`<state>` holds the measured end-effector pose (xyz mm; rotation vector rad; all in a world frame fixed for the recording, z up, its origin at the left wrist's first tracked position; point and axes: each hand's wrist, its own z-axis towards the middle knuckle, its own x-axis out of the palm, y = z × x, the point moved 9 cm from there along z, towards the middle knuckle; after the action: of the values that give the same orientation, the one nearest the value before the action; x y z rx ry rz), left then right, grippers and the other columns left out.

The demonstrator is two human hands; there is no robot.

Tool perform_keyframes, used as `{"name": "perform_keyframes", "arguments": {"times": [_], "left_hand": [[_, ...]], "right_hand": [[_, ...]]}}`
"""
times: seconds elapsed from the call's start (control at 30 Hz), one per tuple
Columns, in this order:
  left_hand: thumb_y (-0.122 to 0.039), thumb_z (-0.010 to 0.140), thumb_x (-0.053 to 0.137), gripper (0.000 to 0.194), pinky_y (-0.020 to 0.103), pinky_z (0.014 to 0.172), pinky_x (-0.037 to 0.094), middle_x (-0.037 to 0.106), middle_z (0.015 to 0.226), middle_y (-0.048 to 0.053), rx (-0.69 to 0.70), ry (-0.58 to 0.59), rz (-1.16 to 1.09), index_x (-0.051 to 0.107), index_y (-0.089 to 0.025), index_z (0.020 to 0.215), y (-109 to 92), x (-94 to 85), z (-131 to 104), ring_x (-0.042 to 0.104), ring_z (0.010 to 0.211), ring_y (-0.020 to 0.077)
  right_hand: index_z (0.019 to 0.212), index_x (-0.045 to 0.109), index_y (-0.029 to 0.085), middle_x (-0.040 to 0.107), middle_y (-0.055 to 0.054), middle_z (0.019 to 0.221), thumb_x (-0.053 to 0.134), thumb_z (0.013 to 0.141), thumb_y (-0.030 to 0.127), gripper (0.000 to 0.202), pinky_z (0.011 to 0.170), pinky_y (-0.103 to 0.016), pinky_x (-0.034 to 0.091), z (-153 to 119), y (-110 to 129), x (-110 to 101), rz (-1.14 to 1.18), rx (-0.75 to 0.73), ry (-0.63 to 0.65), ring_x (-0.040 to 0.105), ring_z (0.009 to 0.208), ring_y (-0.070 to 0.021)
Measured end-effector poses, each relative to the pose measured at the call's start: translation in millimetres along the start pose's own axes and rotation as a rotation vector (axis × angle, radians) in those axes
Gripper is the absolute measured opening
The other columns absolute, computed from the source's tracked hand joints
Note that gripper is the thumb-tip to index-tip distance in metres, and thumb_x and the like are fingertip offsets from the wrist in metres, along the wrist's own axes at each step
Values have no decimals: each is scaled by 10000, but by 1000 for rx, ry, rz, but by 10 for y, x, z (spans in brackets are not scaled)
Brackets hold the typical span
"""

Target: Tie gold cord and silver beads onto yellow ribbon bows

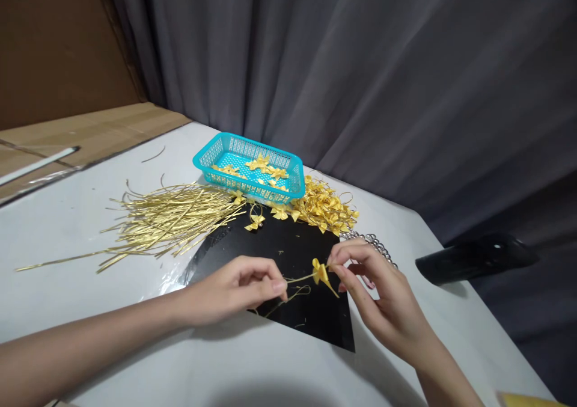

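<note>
My left hand (252, 287) is closed, thumb and forefinger pinching a thin gold cord (301, 278). The cord runs rightward from there to a yellow-gold ribbon bow (320, 272), and thin loops hang below it. At the bow's right side, the fingertips of my right hand (372, 287) are pinched together; whether they grip ribbon or cord end is too small to tell. Both hands hold the bow above a black sheet (315, 323) on the white table. Another bow with a cord loop (255, 222) lies on the sheet's far part.
A turquoise basket (295, 196) holding several bows stands at the back. Gold cords (175, 217) are spread to its left, and a pile of bows (327, 205) lies to its right. Silvery beads (381, 246) sit behind my right hand. A black object (469, 260) is at the right edge.
</note>
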<state>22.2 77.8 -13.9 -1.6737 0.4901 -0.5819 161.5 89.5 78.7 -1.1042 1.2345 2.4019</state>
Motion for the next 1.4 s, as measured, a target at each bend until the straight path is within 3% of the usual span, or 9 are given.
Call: {"name": "perform_keyframes", "arguments": {"times": [0.1,0.23,0.3,0.4,0.47,0.63,0.83,1.03,1.4], "left_hand": [[-495,891,566,385,198,541,302,504,808,-20,15,-154,105,559,-189,1125,-66,-124,-49,391,614,87],[-468,889,584,408,170,423,292,495,754,-51,54,-318,-10,467,-241,1207,-71,-250,-80,336,472,50],[-411,898,583,325,162,381,347,568,993,11,74,-259,-142,478,-242,1156,-57,-180,-51,419,452,27],[-326,896,583,244,186,395,477,524,1218,97,36,-80,-321,501,-204,1091,-6,27,-5,617,566,84],[-291,872,617,267,216,450,538,536,1202,113,10,-25,-383,505,-188,1091,36,111,2,674,647,131],[-248,782,717,375,230,493,550,619,987,68,-80,-60,-403,456,-193,1046,218,148,3,692,634,157],[-187,798,593,153,270,583,572,601,889,40,-41,-77,-441,524,-163,933,171,148,32,678,788,192],[-195,802,594,81,231,629,475,604,751,16,-22,-67,-361,595,-138,860,81,119,41,572,663,120],[-297,831,614,169,214,526,231,453,611,-50,31,-141,-249,548,-156,766,54,20,8,341,561,91]], "right_hand": [[992,504,230,575,-23,915,447,966,105,140,692,-252,460,3,105,33,-25,-53,16,564,822,-138],[998,501,224,571,-30,910,433,963,82,162,687,-232,456,-3,193,92,-3,-88,36,557,829,-135],[996,493,223,567,-27,903,429,961,77,163,668,-217,452,-10,220,136,8,-101,49,549,801,-127],[998,482,221,564,-30,902,427,955,74,163,651,-214,450,-22,231,223,9,-97,82,542,772,-125],[997,476,221,565,-33,897,422,953,73,164,657,-227,454,-30,236,271,-4,-95,103,547,770,-133],[995,469,222,560,-30,885,408,952,64,174,664,-237,452,-41,225,332,-24,-82,120,559,767,-138],[990,471,221,560,-33,891,403,958,86,155,645,-240,445,-50,172,389,-3,-59,144,566,750,-140],[991,476,218,558,-32,897,410,967,94,143,659,-232,434,-51,148,370,5,-45,142,548,760,-134],[992,477,214,549,-34,905,405,976,108,129,651,-240,427,-60,142,386,12,-24,162,537,753,-133]]}}
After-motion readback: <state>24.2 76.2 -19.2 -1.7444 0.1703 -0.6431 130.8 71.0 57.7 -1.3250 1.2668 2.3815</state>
